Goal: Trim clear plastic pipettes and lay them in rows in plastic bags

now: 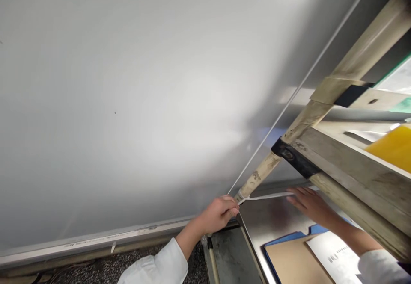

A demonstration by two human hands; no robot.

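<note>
My left hand is closed in a pinch at the foot of a worn cream pole. Its fingers are on a thin white strap, and the exact grip is partly hidden. From the pole, the white strap runs right to my right hand, passing between thumb and fingers that look closed on it. A narrow white line slants up along the large grey panel from beside my left hand.
A black pipe clamp joins the pole to a rail. Beneath my right arm, a brown folder and a printed white paper lie on a metal surface. Something yellow sits on the right-hand shelf. Speckled floor shows below.
</note>
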